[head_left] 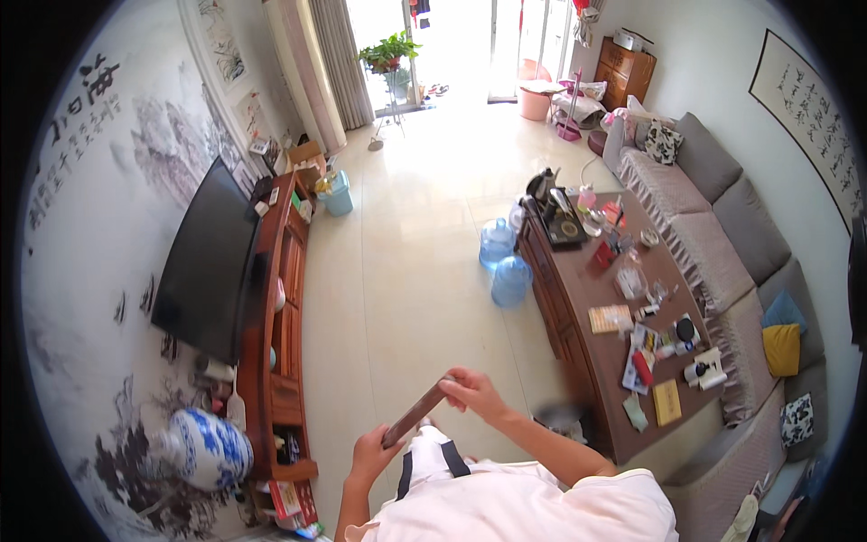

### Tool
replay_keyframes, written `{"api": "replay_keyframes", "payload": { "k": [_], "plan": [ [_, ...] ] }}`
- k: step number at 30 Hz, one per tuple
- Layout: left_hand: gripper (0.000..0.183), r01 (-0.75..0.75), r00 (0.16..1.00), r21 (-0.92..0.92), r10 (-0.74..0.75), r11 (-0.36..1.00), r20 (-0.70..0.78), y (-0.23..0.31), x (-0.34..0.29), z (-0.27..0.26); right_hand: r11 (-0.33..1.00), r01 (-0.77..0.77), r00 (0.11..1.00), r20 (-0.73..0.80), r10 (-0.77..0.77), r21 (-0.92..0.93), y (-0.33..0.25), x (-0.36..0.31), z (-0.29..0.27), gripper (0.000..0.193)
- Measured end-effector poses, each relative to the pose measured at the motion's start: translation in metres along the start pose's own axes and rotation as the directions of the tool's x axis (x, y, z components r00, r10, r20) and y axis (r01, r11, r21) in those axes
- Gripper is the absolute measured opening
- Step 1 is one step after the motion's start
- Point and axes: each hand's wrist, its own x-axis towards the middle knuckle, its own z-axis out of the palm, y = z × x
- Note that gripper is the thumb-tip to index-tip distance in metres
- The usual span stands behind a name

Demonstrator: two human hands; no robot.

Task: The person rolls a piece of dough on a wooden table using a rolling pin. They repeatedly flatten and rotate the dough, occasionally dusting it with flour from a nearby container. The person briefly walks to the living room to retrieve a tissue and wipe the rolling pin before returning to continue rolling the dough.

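Observation:
In front of my body I hold a narrow, dark brown, flat bar-shaped thing (416, 416) slantwise between both hands. Its exact kind does not show. My left hand (369, 453) is closed at its lower, nearer end, and that hand's fingers are partly hidden. At the upper, farther end, my right hand (472, 394) grips with thumb and fingers. The bar is in the air over the pale tiled floor (424, 316), just ahead of my light shirt and dark straps.
A long brown coffee table (578, 280) laden with small items stands at right, before a grey sofa (707, 239). Blue water jugs (512, 281) stand beside it. At left are a wooden TV cabinet (286, 330), a television (209, 262) and a blue-and-white vase (210, 449).

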Motion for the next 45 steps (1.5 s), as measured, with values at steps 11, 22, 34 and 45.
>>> {"api": "replay_keyframes", "payload": {
  "k": [11, 22, 34, 45],
  "plan": [
    [0.032, -0.198, 0.979, 0.165, 0.188, 0.966, 0.077, 0.02, 0.497, -0.099, 0.974, 0.166, 0.932, -0.347, -0.104, 0.157, -0.083, 0.392, -0.161, 0.021],
    [0.031, -0.427, 0.859, -0.006, 0.408, 0.904, 0.311, 0.158, 0.977, -0.079, 0.978, 0.197, 0.645, -0.76, -0.079, 0.065, -0.187, 0.669, -0.438, 0.022],
    [0.02, 0.175, 0.972, -0.352, -0.105, 0.919, 0.209, 0.134, 1.38, -0.066, 0.997, 0.052, 0.976, -0.216, -0.037, 0.062, -0.284, 1.095, -0.644, 0.029],
    [0.018, 0.233, 0.854, -0.53, 0.09, 0.815, 0.513, 0.351, 1.879, 0.061, 0.995, 0.055, 0.518, -0.855, 0.041, 0.081, -0.342, 1.199, -1.054, 0.034]
  ]
}}
